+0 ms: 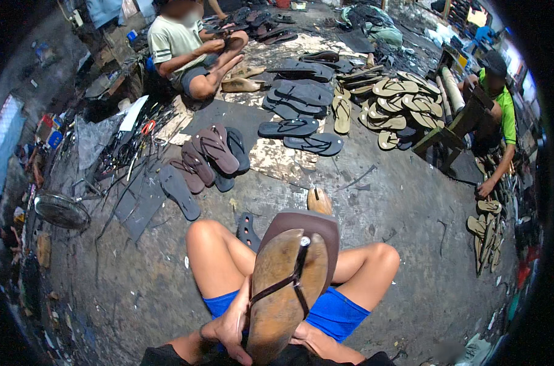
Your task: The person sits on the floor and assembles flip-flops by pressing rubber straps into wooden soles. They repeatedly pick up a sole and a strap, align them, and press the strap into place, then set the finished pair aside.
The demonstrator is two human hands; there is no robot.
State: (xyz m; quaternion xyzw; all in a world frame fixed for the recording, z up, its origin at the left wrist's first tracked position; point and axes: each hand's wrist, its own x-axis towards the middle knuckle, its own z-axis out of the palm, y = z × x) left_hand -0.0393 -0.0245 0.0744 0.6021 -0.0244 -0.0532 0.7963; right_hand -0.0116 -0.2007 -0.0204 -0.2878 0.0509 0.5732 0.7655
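Observation:
In front of my lap stands a wooden foot-shaped last point(274, 326), toe end up, with a brown flip-flop sole point(330, 244) behind it. The dark thong strap point(280, 286) of the flip-flop runs over the wood, and a small pale round piece sits at its toe post. My left hand point(231, 322) grips the last and flip-flop along the left side, thumb near the heel end. At the lower right edge my right hand point(307, 334) holds the same pair low down; its fingers are mostly hidden behind them.
Beyond my knees lie brown and dark flip-flops point(216, 149), another wooden last point(319, 200) and a dark perforated shoe point(246, 229). Tan flip-flops point(396, 88) are heaped farther back. A fan point(62, 210) lies left. Co-workers sit at the far left point(178, 46) and right point(507, 116).

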